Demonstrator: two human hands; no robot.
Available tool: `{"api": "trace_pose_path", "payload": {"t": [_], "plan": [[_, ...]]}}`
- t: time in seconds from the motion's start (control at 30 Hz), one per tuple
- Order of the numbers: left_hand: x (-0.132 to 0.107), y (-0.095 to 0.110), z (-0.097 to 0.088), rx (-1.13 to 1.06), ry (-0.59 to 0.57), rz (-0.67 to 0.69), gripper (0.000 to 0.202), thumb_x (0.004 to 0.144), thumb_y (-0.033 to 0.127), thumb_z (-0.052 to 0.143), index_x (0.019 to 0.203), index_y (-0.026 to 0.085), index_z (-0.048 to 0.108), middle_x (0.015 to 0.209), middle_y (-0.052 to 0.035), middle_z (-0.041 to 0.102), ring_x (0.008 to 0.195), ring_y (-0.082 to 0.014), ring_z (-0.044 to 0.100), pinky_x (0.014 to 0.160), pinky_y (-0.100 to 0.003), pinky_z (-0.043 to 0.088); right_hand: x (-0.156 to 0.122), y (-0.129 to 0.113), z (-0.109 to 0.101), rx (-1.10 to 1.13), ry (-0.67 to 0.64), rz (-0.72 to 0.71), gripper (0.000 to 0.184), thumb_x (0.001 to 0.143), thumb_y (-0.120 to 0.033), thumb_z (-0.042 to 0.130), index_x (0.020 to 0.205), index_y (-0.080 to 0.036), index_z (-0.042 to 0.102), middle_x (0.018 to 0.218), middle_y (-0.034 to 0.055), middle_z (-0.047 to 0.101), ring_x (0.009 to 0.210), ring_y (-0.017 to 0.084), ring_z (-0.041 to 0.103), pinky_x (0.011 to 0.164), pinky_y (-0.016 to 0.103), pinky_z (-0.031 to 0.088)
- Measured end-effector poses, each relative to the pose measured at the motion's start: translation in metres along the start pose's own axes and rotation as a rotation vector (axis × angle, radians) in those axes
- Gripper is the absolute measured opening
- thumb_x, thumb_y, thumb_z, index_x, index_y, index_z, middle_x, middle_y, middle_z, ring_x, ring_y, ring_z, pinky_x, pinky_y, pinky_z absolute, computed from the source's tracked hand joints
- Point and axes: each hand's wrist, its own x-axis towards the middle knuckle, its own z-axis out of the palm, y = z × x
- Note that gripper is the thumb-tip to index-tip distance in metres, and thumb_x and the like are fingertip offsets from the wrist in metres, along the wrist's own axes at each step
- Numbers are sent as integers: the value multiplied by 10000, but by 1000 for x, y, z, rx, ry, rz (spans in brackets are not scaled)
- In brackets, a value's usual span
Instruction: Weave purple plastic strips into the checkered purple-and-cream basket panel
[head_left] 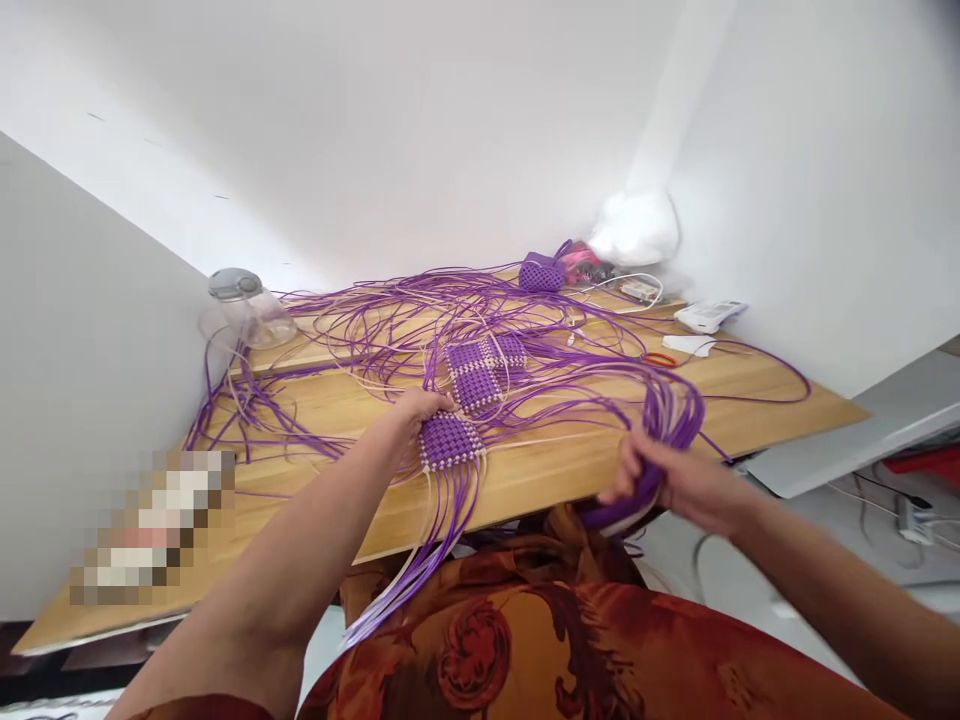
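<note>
A woven purple-and-cream panel point(459, 405) of plastic cord lies on the wooden table point(540, 470), with long purple strands point(420, 560) hanging off the near edge over my lap. My left hand point(421, 408) presses on the panel's left side, fingers curled at its edge. My right hand point(660, 480) is closed round a thick bundle of purple cords point(671, 415) at the table's front edge, just right of the panel. Loose purple cords point(390, 320) loop across the whole tabletop.
A clear plastic jar point(244, 310) lies on its side at the back left. At the back right are a small purple woven basket point(541, 272), a white bag point(634, 228), a white remote point(709, 315) and an orange ring point(660, 359). White walls enclose the table.
</note>
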Motion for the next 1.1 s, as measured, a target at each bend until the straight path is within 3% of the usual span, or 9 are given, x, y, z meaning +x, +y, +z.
{"api": "trace_pose_path", "payload": {"t": [0.1, 0.2, 0.37, 0.47, 0.57, 0.67, 0.83, 0.97, 1.1], "plan": [[0, 4, 1, -8, -13, 20, 349, 882, 323, 550, 1182, 146, 540, 1176, -103, 571, 998, -215, 589, 830, -420, 516, 10, -58, -18, 182, 113, 10, 409, 811, -557, 574, 700, -181, 457, 465, -92, 340, 370, 40, 371, 496, 222, 463], [2, 5, -3, -18, 24, 37, 343, 885, 324, 545, 1176, 145, 541, 1164, -100, 575, 985, -210, 593, 818, -411, 521, 35, -93, -32, -41, 164, 28, 364, 733, -479, 702, 707, -174, 506, 437, -112, 289, 330, 3, 192, 365, 172, 322], [13, -6, -9, -51, 121, 111, 187, 748, 233, 689, 873, 105, 635, 762, -19, 643, 623, -130, 602, 580, -271, 502, 96, -120, -56, -691, 348, -46, 406, 576, -311, 821, 526, -179, 440, 357, -66, 357, 343, 51, 332, 372, 215, 319], [18, -14, -8, -73, 155, 203, 174, 566, 157, 750, 711, 126, 658, 578, 32, 605, 483, -116, 552, 492, -237, 431, 135, -118, -64, -801, 487, -122, 256, 551, -228, 804, 664, -160, 584, 469, -29, 513, 384, 75, 429, 371, 209, 319], [20, -19, -8, -74, 161, 285, 156, 524, 199, 752, 641, 144, 665, 558, 38, 601, 482, -106, 533, 494, -224, 405, 156, -95, -70, -750, 542, -106, 256, 578, -265, 780, 742, -156, 616, 547, -13, 572, 418, 79, 465, 399, 208, 371], [23, -23, -9, -54, 153, 329, 165, 498, 232, 760, 589, 143, 655, 539, 33, 588, 476, -105, 509, 484, -222, 377, 146, -69, -80, -669, 592, -50, 298, 620, -376, 757, 680, -147, 577, 523, -1, 548, 433, 85, 462, 404, 213, 386], [26, -25, -11, -32, 106, 355, 194, 504, 280, 761, 605, 145, 664, 556, 26, 600, 489, -112, 512, 500, -225, 379, 92, -49, -89, -404, 549, 58, 360, 585, -390, 796, 638, -158, 527, 504, -30, 471, 461, 77, 439, 471, 239, 473], [25, -25, -11, -43, 86, 353, 212, 515, 292, 761, 622, 143, 656, 573, 25, 607, 502, -112, 521, 528, -229, 401, 55, -34, -72, 129, 437, 187, 299, 617, -276, 805, 788, -153, 593, 549, -68, 413, 468, 38, 395, 519, 211, 499], [25, -26, -12, -58, 89, 339, 218, 503, 278, 762, 638, 141, 659, 579, 17, 621, 504, -122, 538, 526, -235, 410, 32, -15, -44, 303, 364, 256, 262, 720, -295, 742, 895, -154, 607, 560, -88, 351, 416, 7, 320, 458, 183, 444]]}}
